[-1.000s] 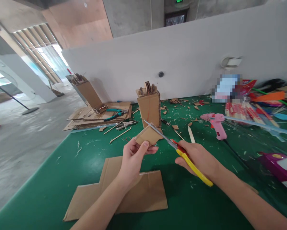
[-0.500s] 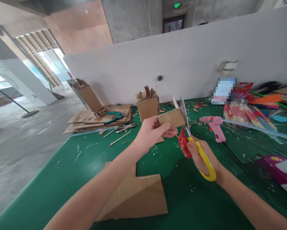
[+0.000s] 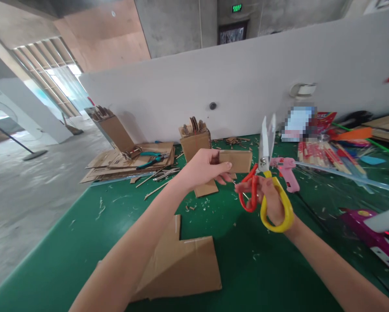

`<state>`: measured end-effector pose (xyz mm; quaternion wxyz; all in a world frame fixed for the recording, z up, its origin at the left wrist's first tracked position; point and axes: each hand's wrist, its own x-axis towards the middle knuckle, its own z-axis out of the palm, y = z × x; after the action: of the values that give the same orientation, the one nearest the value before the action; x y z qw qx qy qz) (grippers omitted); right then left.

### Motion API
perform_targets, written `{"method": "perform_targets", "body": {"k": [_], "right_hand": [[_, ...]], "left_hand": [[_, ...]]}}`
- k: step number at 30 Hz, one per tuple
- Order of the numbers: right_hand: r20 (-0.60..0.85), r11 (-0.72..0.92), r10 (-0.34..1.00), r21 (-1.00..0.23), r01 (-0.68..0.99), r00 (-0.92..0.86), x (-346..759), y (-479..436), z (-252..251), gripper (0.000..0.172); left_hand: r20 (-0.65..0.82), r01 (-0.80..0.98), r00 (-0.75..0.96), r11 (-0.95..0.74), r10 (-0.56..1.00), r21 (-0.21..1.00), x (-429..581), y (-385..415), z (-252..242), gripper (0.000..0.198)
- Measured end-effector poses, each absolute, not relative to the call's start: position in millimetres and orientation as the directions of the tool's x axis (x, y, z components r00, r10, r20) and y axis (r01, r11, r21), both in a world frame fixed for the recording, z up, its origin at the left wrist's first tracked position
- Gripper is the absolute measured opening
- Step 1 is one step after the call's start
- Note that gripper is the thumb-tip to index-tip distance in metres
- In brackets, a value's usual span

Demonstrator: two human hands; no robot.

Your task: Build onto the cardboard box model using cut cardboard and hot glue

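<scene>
Between the thumb and fingers of my left hand point(image 3: 210, 167) is a small rectangular cardboard piece point(image 3: 238, 161), held above the table. My right hand point(image 3: 270, 197) grips a pair of scissors point(image 3: 263, 163) with one red and one yellow handle. The scissors' blades point up and stand slightly apart, to the right of the cardboard piece and not touching it. Below my left forearm, a larger notched cardboard sheet point(image 3: 184, 268) lies on the green tabletop point(image 3: 246, 277). A cardboard box point(image 3: 194, 145) with strips sticking out of its top stands behind my left hand.
At the left, flat cardboard point(image 3: 100, 161) carries teal-handled pliers point(image 3: 150, 159) and a leaning cardboard box point(image 3: 115, 132). A pink glue gun point(image 3: 287, 173) lies beyond my right hand. Farther right are a blurred-out phone point(image 3: 298, 123), packaged sticks point(image 3: 327, 158) and a purple device point(image 3: 370, 234).
The scissors have come away from the cardboard piece, moving right and turning more upright. The cardboard piece is now level and clear of the blades. The camera view has shifted slightly.
</scene>
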<state>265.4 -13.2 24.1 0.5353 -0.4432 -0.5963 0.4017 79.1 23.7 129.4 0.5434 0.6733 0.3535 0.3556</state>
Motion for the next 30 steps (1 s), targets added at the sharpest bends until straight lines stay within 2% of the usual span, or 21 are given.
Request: {"method": "perform_targets", "body": {"k": [3,4,7,10,12,15,18,20,23,26,30], "right_hand": [[0.217,0.205,0.972,-0.971,-0.124,-0.089,259.4,-16.2,32.2,0.038],[0.192,0.174,0.975,-0.973,-0.150,-0.110,257.1,-18.3,36.2,0.035],[0.150,0.127,0.976,-0.981,-0.148,-0.159,250.9,-24.1,45.1,0.030],[0.164,0.156,0.980,-0.985,-0.072,-0.117,245.7,-24.8,43.3,0.029],[0.185,0.183,0.982,-0.982,-0.047,-0.033,242.1,-22.6,37.4,0.031],[0.189,0.194,0.979,-0.979,-0.057,0.079,236.5,-19.5,28.9,0.033],[0.200,0.206,0.973,-0.977,-0.047,0.115,233.0,-19.2,26.0,0.034],[0.225,0.229,0.969,-0.973,-0.031,0.099,234.0,-19.7,26.1,0.033],[0.245,0.245,0.970,-0.969,0.016,0.005,243.6,-19.7,26.0,0.033],[0.234,0.265,0.956,-0.946,0.185,-0.176,261.1,-19.2,26.4,0.042],[0.271,0.443,0.871,-0.792,0.420,-0.409,282.1,-19.6,31.1,0.045]], "left_hand": [[0.001,0.264,0.613,-0.206,0.790,0.942,67.6,11.4,130.5,0.008],[-0.027,0.312,0.627,-0.219,0.778,0.925,64.9,8.1,129.6,0.009],[-0.061,0.397,0.613,-0.241,0.787,0.886,59.6,2.4,121.9,0.010],[-0.057,0.404,0.541,-0.200,0.839,0.893,59.5,0.3,105.8,0.007],[-0.065,0.359,0.463,-0.120,0.884,0.925,64.2,-2.9,91.3,0.008],[-0.032,0.191,0.341,-0.036,0.940,0.981,77.9,-12.1,69.7,0.015],[-0.004,0.044,0.258,-0.008,0.966,0.999,89.8,-19.8,56.8,0.025],[-0.003,-0.016,0.221,0.006,0.975,1.000,90.2,-19.4,54.8,0.023],[0.069,-0.148,0.211,-0.038,0.975,0.988,76.5,-10.6,58.0,0.023],[0.179,-0.267,0.105,-0.146,0.978,0.953,55.0,-0.5,62.5,0.029],[0.232,-0.318,-0.028,-0.229,0.972,0.920,37.6,3.5,64.9,0.031]]}}
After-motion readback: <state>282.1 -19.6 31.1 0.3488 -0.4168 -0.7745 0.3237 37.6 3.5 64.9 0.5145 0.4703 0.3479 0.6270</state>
